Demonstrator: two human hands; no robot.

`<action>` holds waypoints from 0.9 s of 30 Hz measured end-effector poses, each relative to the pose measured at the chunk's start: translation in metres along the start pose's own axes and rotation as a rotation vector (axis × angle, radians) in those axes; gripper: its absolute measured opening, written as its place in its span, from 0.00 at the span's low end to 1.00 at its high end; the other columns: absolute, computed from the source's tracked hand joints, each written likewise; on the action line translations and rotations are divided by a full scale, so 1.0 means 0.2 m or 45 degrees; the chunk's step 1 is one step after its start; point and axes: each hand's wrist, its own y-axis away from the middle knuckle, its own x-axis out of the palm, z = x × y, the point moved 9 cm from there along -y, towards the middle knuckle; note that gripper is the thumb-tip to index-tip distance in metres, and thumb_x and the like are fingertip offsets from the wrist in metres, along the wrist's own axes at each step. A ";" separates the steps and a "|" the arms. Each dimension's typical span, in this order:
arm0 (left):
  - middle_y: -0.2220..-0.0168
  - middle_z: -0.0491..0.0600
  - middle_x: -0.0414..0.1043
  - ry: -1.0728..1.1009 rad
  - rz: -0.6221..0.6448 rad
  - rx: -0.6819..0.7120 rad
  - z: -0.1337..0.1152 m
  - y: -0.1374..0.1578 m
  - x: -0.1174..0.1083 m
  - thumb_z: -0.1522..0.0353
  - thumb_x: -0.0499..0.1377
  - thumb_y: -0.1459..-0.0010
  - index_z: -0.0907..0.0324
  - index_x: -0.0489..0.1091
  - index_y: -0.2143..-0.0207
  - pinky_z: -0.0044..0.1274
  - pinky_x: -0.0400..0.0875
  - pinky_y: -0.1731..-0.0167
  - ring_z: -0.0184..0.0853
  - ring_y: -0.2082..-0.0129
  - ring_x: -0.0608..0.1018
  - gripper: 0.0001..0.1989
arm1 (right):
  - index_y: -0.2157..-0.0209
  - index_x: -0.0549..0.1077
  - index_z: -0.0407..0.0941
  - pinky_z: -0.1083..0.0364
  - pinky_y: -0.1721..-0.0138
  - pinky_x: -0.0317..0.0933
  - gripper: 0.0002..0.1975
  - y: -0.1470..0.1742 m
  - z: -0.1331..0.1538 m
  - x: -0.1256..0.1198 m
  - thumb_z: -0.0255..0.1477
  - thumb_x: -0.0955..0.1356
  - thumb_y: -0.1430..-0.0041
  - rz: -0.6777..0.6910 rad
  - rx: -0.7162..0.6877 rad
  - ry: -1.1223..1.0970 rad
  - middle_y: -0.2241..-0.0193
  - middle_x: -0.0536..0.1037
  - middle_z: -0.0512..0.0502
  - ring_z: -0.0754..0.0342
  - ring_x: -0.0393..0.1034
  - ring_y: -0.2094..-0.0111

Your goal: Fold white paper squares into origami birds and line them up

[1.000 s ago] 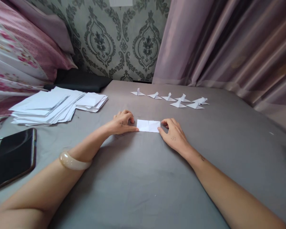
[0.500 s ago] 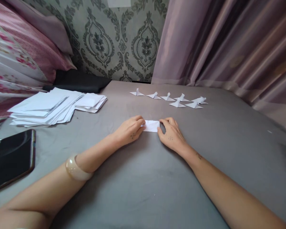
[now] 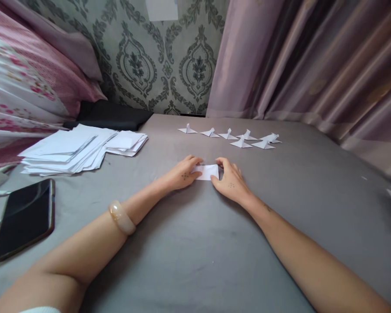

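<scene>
A small folded white sheet of paper (image 3: 207, 172) lies on the grey cloth surface between my hands. My left hand (image 3: 185, 172) grips its left end, thumb along the near edge and fingers at the far side. At the right end, my right hand (image 3: 230, 179) has its thumb on the paper's near corner and its index finger by the far corner, with a gap between them. Beyond the hands stand several white folded paper birds (image 3: 228, 134) in two loose rows.
Stacked white paper sheets (image 3: 61, 148) lie at the left, beside a smaller pile (image 3: 126, 142). A phone (image 3: 24, 219) and a white cable sit nearer on the left. Dark folded cloth (image 3: 114, 114) is behind the stacks. Curtains (image 3: 280, 61) hang at the back right.
My right thumb has moved left onto the paper, and its index finger has lifted from the edge. The left fingers have spread slightly. The view has tilted up a little.
</scene>
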 end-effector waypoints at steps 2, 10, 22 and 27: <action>0.55 0.55 0.67 0.023 -0.007 -0.001 0.00 0.00 0.00 0.67 0.54 0.42 0.61 0.65 0.48 0.30 0.69 0.58 0.36 0.63 0.73 0.19 | 0.46 0.62 0.46 0.38 0.48 0.54 0.26 0.00 0.02 0.01 0.30 0.65 0.49 0.023 -0.027 0.045 0.50 0.72 0.38 0.38 0.62 0.46; 0.63 0.50 0.67 0.094 -0.077 -0.070 0.03 0.00 -0.05 0.65 0.56 0.44 0.59 0.72 0.57 0.26 0.68 0.65 0.31 0.70 0.70 0.14 | 0.44 0.57 0.46 0.50 0.57 0.65 0.32 -0.05 -0.03 -0.01 0.29 0.67 0.52 -0.080 -0.008 -0.632 0.61 0.74 0.45 0.54 0.71 0.63; 0.68 0.46 0.71 0.938 -0.186 -0.324 0.04 0.03 -0.08 0.61 0.64 0.51 0.60 0.70 0.59 0.17 0.57 0.80 0.24 0.78 0.66 0.18 | 0.68 0.74 0.43 0.54 0.68 0.64 0.12 -0.03 0.03 -0.02 0.38 0.68 0.48 0.005 -0.010 -0.756 0.74 0.75 0.49 0.55 0.68 0.72; 0.71 0.46 0.70 0.481 -0.374 -0.055 -0.07 0.05 -0.18 0.66 0.58 0.45 0.60 0.71 0.64 0.20 0.60 0.77 0.24 0.80 0.62 0.08 | 0.64 0.75 0.46 0.55 0.65 0.64 0.10 0.03 0.12 -0.15 0.34 0.63 0.39 -0.220 -0.322 -0.399 0.65 0.75 0.46 0.54 0.69 0.66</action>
